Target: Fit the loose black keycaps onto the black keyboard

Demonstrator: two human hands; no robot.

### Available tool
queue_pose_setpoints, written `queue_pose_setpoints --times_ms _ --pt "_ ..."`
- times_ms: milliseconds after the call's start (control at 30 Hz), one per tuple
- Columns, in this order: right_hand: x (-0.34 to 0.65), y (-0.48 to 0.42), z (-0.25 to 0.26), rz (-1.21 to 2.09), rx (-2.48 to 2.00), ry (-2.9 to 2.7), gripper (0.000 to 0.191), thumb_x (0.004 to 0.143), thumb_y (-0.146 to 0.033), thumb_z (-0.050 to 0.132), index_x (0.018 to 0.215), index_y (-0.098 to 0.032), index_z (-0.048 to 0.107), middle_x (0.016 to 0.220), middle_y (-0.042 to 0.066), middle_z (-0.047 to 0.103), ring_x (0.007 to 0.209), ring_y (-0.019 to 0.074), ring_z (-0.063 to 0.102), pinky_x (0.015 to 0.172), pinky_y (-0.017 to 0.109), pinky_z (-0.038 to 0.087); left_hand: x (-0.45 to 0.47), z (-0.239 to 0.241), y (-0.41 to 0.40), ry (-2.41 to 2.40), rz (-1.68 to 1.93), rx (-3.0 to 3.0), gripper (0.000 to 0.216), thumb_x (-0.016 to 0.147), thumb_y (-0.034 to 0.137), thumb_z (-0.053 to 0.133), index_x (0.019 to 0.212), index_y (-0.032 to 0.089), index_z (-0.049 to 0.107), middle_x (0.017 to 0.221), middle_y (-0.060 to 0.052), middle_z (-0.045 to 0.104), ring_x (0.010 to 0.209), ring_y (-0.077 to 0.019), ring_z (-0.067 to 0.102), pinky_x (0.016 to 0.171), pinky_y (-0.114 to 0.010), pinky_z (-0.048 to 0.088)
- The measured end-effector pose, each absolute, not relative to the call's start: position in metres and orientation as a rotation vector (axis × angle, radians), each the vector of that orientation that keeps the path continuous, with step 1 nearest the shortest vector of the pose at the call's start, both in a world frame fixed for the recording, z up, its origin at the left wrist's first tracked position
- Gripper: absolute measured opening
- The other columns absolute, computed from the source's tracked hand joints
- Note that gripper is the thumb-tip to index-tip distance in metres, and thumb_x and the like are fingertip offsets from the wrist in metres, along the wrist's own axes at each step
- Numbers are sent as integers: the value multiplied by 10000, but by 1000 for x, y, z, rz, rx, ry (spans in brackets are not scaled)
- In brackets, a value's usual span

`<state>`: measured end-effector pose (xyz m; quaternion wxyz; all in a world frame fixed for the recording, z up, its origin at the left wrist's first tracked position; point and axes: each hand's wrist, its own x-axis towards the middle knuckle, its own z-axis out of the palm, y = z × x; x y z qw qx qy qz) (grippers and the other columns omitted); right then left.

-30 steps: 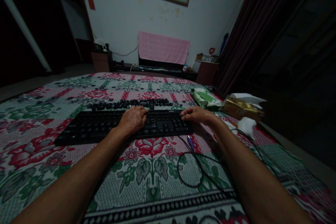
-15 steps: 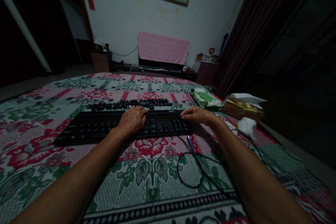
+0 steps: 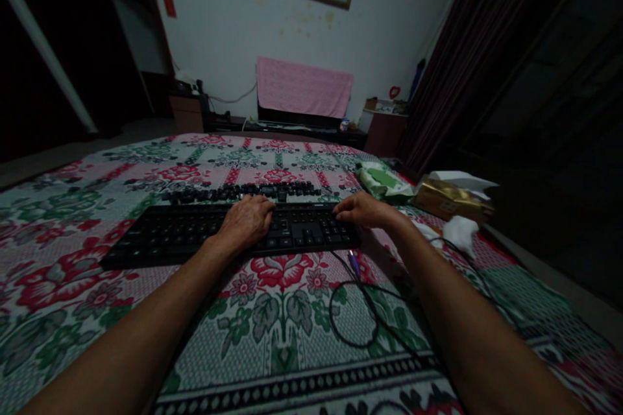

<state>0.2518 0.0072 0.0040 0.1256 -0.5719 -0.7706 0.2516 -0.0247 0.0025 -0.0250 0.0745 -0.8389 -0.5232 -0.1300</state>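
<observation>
A black keyboard (image 3: 170, 233) lies across the patterned cloth, its right end towards my right hand. Bent fingers of my left hand (image 3: 247, 219) press down on its middle and reach to the far edge, holding it. My right hand (image 3: 363, 210) is over the number pad at the upper right, thumb and fingertips pinched together against the keys. Anything between those fingertips is too small to make out. Behind the keyboard, many loose black keycaps (image 3: 224, 192) form a long row. One keycap (image 3: 281, 196) sits slightly nearer the keyboard's far edge.
A black cable (image 3: 335, 331) with a purple plug (image 3: 354, 264) loops in front of the keyboard. To the right are a green-and-white wipes pack (image 3: 384, 181), a gold tissue box (image 3: 445, 200) and crumpled white tissue (image 3: 461, 235). The floral cloth (image 3: 282, 311) covers the whole surface.
Both hands stay in nearly the same places on the keyboard. My right hand's fingers shift very slightly at the number pad; the view tilts a little.
</observation>
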Motion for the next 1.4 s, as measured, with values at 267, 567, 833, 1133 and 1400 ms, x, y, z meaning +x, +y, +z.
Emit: queue_pose_setpoints --times_ms 267,567,833,1133,1400 --pt "253 7 8 725 -1608 -2330 306 641 -248 545 905 -138 652 805 25 662 692 129 560 628 222 418 -24 -24 1 -1593 -383 -2512 329 799 281 326 1039 245 548 1048 -23 543 938 -177 466 845 -305 370" --pt "249 5 9 693 -1711 -2253 299 625 -232 569 896 -143 659 793 32 673 678 138 569 621 231 425 -25 -26 2 -1558 -386 -2494 325 803 282 322 1030 242 551 1032 -24 546 916 -176 470 833 -303 369" --pt "247 2 10 720 -1737 -2227 289 626 -230 583 890 -142 661 789 29 673 635 124 564 577 212 423 -25 -26 3 -1578 -400 -2522 316 796 266 339 1029 238 551 1035 -30 546 917 -176 462 837 -311 365" --pt "246 0 12 636 -1738 -2284 276 654 -206 557 900 -151 669 759 17 677 638 121 567 583 197 422 -25 -24 2 -1592 -379 -2515 324 791 279 335 1031 249 550 1047 -22 545 927 -180 468 842 -311 371" --pt "244 4 7 564 -1806 -2254 276 634 -203 569 882 -143 676 799 37 680 676 141 591 603 203 438 -25 -26 3 -1567 -391 -2512 326 801 290 317 1025 242 549 1050 -23 543 943 -176 472 850 -303 372"
